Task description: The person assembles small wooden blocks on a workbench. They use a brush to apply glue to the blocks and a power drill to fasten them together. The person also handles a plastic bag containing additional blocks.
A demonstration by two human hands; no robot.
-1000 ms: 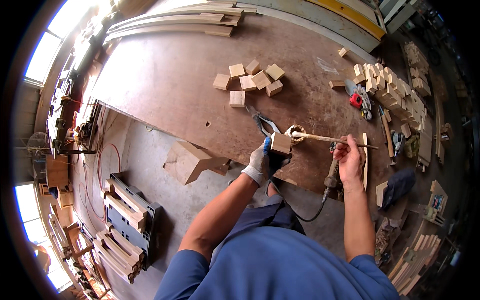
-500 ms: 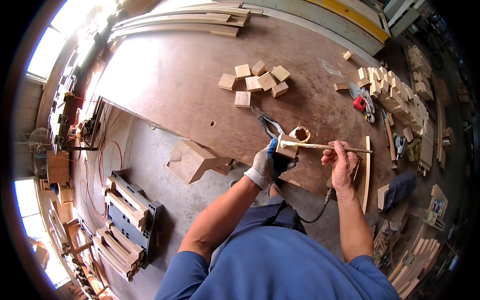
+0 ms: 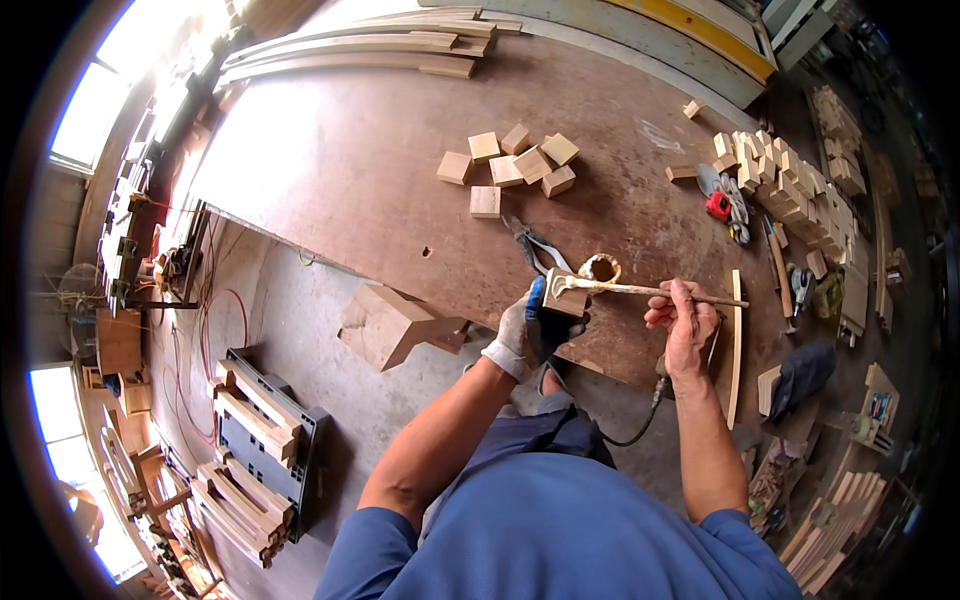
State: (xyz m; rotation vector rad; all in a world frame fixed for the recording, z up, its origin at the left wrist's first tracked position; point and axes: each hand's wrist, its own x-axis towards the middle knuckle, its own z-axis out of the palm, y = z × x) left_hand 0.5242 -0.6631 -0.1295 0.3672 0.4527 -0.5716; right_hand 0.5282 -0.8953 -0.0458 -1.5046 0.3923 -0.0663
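Head view, from above the bench: a small wooden block (image 3: 565,297) sits at the near edge of the big brown worktable (image 3: 350,170), pinned there by the worker's gloved left hand (image 3: 527,330), whose fingers wrap its near side — a grip that seems meant to keep the piece from sliding while it is coated. The bare right hand (image 3: 683,322) is closed around a thin stick brush (image 3: 650,291), held almost level so its pale, wet-looking tip lies across the block's top face. That face shows a light smear, probably glue; the block itself is plain, square-cut, pale timber. Just behind it stands a small round pot (image 3: 600,268), open-mouthed and within easy dipping reach of the brush. Farther back lies a loose cluster of similar blocks (image 3: 510,165), and at the right a stacked heap of blocks (image 3: 790,180) — apparently stock kept close at hand. A long thin wooden strip (image 3: 737,345) rests beside the right wrist, and a dark cable (image 3: 625,430) hangs off the table's edge.
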